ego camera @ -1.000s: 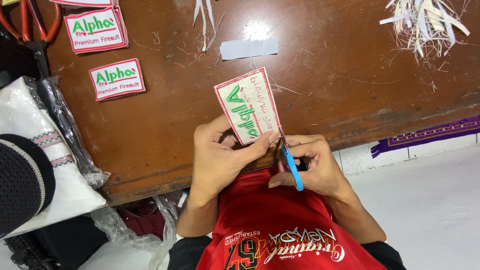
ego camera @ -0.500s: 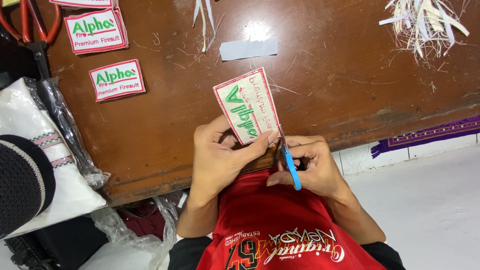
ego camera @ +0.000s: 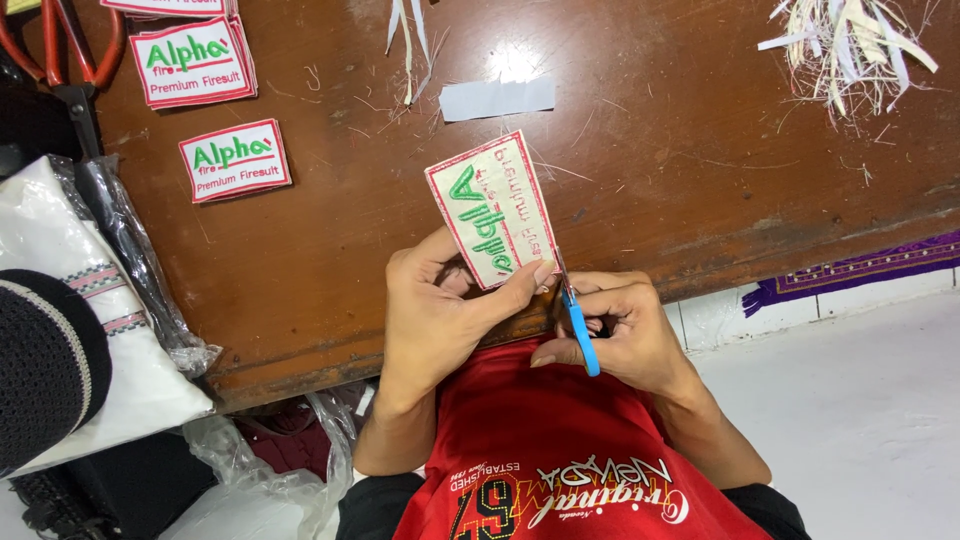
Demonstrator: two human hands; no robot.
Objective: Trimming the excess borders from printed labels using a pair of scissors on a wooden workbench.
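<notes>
The left hand [ego camera: 435, 315] pinches a white rectangular embroidered patch with red border and green lettering [ego camera: 493, 208], tilted above the brown wooden surface [ego camera: 660, 170]. Just right, the right hand [ego camera: 625, 330] grips small blue-handled scissors [ego camera: 578, 325] at the patch's lower edge. Two similar finished patches [ego camera: 215, 110] lie well apart at upper left.

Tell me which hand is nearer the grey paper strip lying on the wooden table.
Left. The left hand sits below the grey paper strip; the right hand is lower and further right.
</notes>
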